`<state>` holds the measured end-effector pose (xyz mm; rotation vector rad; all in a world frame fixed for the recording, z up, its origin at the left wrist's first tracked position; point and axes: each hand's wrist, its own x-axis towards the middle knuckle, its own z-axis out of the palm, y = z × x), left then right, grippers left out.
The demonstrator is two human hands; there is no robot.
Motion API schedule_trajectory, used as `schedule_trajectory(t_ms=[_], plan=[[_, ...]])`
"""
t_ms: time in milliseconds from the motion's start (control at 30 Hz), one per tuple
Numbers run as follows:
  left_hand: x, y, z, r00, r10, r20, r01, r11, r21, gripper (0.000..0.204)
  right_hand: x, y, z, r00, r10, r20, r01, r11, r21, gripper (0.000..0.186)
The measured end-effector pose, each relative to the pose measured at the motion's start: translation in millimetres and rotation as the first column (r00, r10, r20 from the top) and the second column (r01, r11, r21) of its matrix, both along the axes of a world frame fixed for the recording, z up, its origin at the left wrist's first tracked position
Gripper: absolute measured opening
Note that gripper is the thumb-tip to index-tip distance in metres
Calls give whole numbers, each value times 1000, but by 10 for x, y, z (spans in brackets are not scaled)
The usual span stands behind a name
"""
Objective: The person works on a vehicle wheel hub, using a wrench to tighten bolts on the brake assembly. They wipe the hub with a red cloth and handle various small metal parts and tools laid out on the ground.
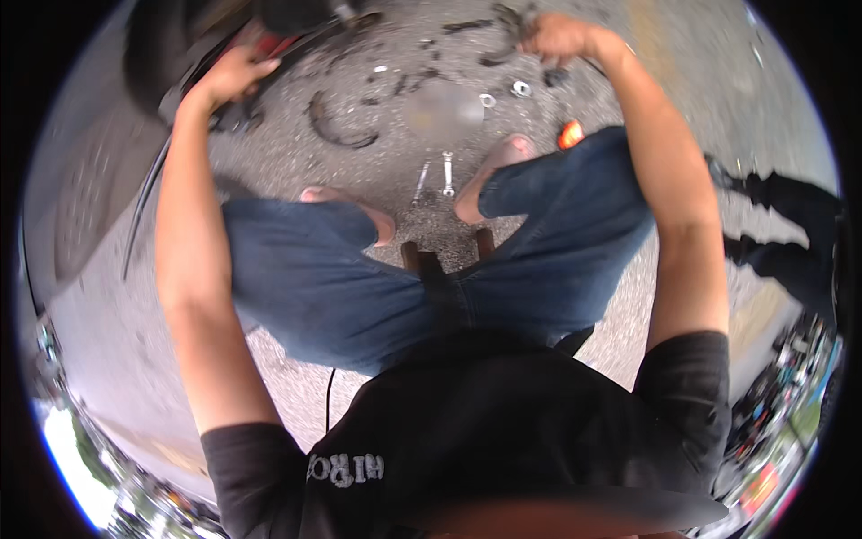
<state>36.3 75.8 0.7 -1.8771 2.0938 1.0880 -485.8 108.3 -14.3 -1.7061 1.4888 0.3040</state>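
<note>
Holding fingers half-bent with the thumb out, left hand [235,75] is at a dark assembly with red [206,31]; grip can't be told. Right hand [566,38], fingers curled, at a dark part [508,24]; hold unclear, blurred. Farther out on pavement [395,166]: curved dark piece [327,132], pale rings [521,92], two wrenches [448,173] between feet [469,202], orange item [570,135].

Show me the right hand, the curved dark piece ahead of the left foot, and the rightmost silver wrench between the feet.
Right hand [561,38]: head view, back of the hand.
Curved dark piece [345,142]: head view, its lower arc.
Rightmost silver wrench [448,173]: head view, middle of its shaft.
</note>
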Motion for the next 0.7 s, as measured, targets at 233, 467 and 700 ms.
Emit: schedule_trajectory(t_ms=[233, 467, 700], plan=[[29, 115, -38, 998, 67, 9, -67, 990, 121, 39, -1922, 1113, -28, 785, -537, 308, 608, 764, -218, 50], [-485, 334, 25, 997, 69, -20, -65, 985, 163, 52, -2226, 3174, -1838, 762, -461, -456, 493, 868, -53, 93], [-1622, 467, 417, 974, -42, -225, 77, 985, 152, 46, -1303, 4070, -2472, 218, -934, -284, 934, 284, -217, 105]])
